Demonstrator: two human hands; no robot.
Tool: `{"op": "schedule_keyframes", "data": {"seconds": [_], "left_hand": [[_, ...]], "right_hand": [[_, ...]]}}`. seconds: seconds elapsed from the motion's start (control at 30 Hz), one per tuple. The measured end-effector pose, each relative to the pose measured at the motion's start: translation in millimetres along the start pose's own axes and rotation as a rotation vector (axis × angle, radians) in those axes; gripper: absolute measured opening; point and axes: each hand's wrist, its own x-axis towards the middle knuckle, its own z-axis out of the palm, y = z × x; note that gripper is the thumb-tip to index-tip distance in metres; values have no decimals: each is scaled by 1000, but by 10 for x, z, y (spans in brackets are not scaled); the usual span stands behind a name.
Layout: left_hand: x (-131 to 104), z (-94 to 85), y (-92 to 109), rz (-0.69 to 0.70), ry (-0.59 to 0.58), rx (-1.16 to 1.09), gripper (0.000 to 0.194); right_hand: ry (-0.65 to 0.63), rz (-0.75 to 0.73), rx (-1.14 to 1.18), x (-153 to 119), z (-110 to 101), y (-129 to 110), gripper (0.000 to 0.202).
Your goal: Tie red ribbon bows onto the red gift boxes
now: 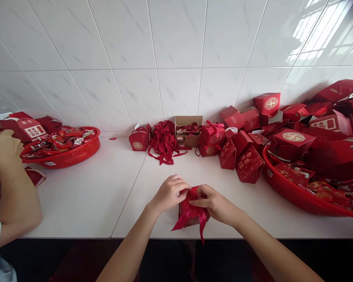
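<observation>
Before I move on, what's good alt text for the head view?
Left hand and right hand are at a red ribbon on a small red box on a white counter. Behind lie loose ribbons and more red boxes; red basins stand left and right, a co-worker's arm far left.

Looks forward and down from the wearer's head, over a smooth white tabletop (pixel 85 196), facing a far wall of glossy white tiles (pixel 179 35). Views the bare left hand (pixel 171 192) and bare right hand (pixel 213 201) from close above, at near centre. Spans from a rounded red plastic basin (pixel 73 157) at left to a second red plastic basin (pixel 297 201) at right.
</observation>
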Motion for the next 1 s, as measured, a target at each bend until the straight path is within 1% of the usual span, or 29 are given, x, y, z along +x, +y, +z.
{"op": "schedule_keyframes", "data": {"seconds": [0.1,0.17,0.23,0.33,0.43,0.57,0.67,0.8,0.9,1.0], "left_hand": [[14,15,3,8,16,90,26],[28,9,32,-1,20,112,27],[40,-8,71,-22,-9,69,25],[48,-32,105,-62,-72,-26,14],[42,-22,81,-64,-61,-18,10],[25,19,12,-46,-10,69,16],[13,36,-6,-37,-11,115,22],[12,32,32,-49,-20,138,25],[25,10,81,-74,-46,69,24],[37,-19,115,-152,-70,-69,25]], "right_hand": [[13,-15,-12,3,19,16,30],[25,-22,13,12,8,9,30],[23,-28,43,21,-10,-4,30],[11,-24,71,28,-34,-19,32],[-13,-11,79,30,-47,-22,35],[-38,-4,71,30,-43,-10,33],[-42,1,78,26,-26,7,29],[-29,22,111,17,-6,21,29],[-1,17,143,17,-6,11,32],[29,3,160,28,-15,-6,33]]}}
